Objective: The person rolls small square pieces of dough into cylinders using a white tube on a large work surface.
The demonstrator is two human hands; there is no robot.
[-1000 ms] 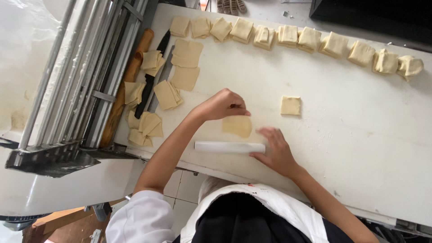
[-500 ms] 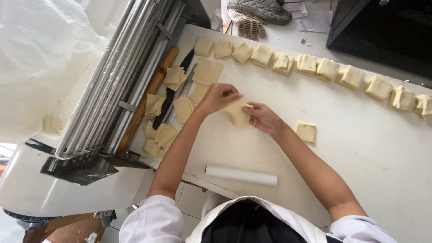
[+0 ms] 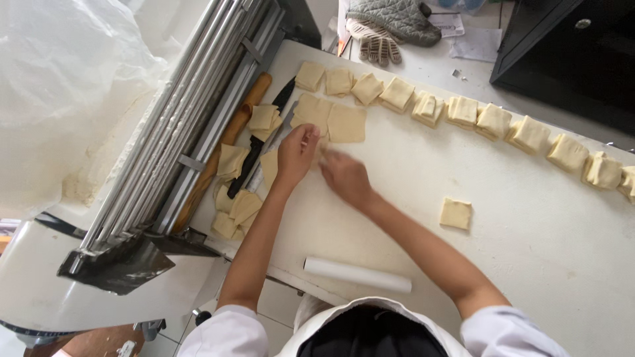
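My left hand (image 3: 296,153) and my right hand (image 3: 344,176) meet over the white table (image 3: 529,264), pinching a small piece of pale dough (image 3: 322,153) that they mostly hide. The right hand is blurred by motion. Just beyond the fingers lie two flat dough squares (image 3: 346,123). A single dough square (image 3: 456,213) sits alone to the right of my right forearm. A white rolling pin (image 3: 357,274) lies near the table's front edge, untouched.
A row of several folded dough pieces (image 3: 463,111) runs along the back of the table. Loose dough squares (image 3: 241,205), a black-handled knife (image 3: 256,145) and a wooden rolling pin (image 3: 228,135) lie beside the metal roller machine (image 3: 172,125) at left. Oven mitts (image 3: 390,23) lie behind.
My right hand left the white rolling pin and joined my left hand on a dough piece. Both hands moved away from me toward the flat squares.
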